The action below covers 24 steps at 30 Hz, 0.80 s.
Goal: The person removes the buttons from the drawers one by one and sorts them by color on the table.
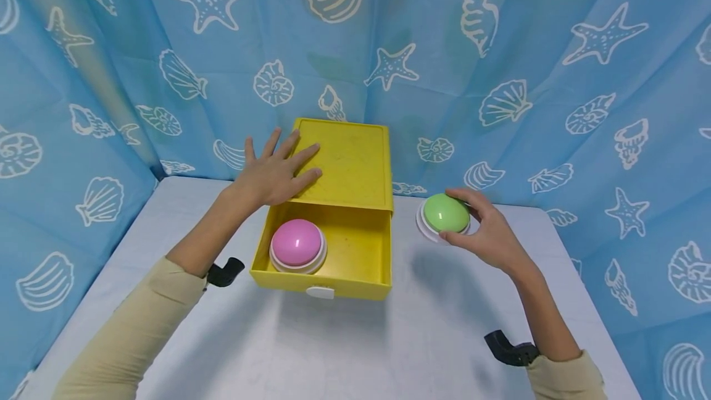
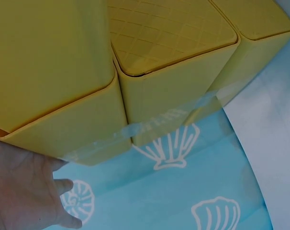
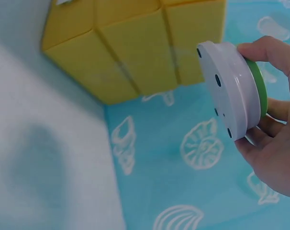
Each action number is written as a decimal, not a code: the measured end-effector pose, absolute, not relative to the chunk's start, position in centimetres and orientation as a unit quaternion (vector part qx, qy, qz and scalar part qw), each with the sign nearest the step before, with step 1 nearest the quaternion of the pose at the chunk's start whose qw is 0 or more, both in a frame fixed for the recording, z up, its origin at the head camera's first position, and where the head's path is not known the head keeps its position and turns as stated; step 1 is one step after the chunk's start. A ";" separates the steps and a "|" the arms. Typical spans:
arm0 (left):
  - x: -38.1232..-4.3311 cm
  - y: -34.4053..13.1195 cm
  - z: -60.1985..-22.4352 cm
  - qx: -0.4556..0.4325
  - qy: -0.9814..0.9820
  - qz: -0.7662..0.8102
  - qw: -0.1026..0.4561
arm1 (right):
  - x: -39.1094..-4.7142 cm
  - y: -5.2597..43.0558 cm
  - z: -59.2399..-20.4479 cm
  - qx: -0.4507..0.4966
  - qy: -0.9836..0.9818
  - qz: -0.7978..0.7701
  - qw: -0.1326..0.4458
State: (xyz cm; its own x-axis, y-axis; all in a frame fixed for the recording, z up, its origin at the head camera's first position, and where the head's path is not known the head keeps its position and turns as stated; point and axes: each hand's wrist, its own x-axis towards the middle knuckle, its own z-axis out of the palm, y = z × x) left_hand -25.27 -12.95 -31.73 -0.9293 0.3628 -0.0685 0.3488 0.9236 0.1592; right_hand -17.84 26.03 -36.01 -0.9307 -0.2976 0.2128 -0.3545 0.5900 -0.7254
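Observation:
The left hand [image 1: 272, 175] rests with spread fingers on the top left side of a yellow drawer box [image 1: 350, 162]. Its drawer [image 1: 355, 242] is pulled out toward the person. Inside, at the left, sits a pink dome push button [image 1: 297, 242] on a white base. To the right of the box, the right hand [image 1: 489, 233] grips a green dome push button [image 1: 446, 212] by its rim, thumb and fingers on opposite sides. The right wrist view shows the button's white base [image 3: 226, 91] raised off the table and tilted, with small dark spots on its underside.
A white-covered table [image 1: 339, 350] lies under the box. Blue curtains [image 1: 422, 79] with white shell and starfish prints stand close behind and at both sides. The left wrist view shows clear tape [image 2: 150, 127] across the box's yellow sections. Black wrist mounts [image 1: 508, 350] are on both arms.

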 end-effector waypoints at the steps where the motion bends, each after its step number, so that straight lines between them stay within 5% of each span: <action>1: -25.3 -13.0 -31.7 0.181 0.980 0.071 0.048 | -18.0 26.2 -36.4 0.179 -0.891 0.416 0.034; 24: -25.4 -13.1 -32.0 0.185 0.979 0.073 0.040 | -21.7 30.6 -43.3 0.097 -0.910 0.403 0.011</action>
State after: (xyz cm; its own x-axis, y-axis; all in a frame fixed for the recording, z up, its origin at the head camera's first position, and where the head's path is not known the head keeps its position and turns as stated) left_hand -25.36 -13.07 -31.97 -0.9284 0.3679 -0.0522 0.3561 0.9210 0.1579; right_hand -21.70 30.63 -43.35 -0.9811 -0.1669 0.0979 -0.1846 0.6561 -0.7317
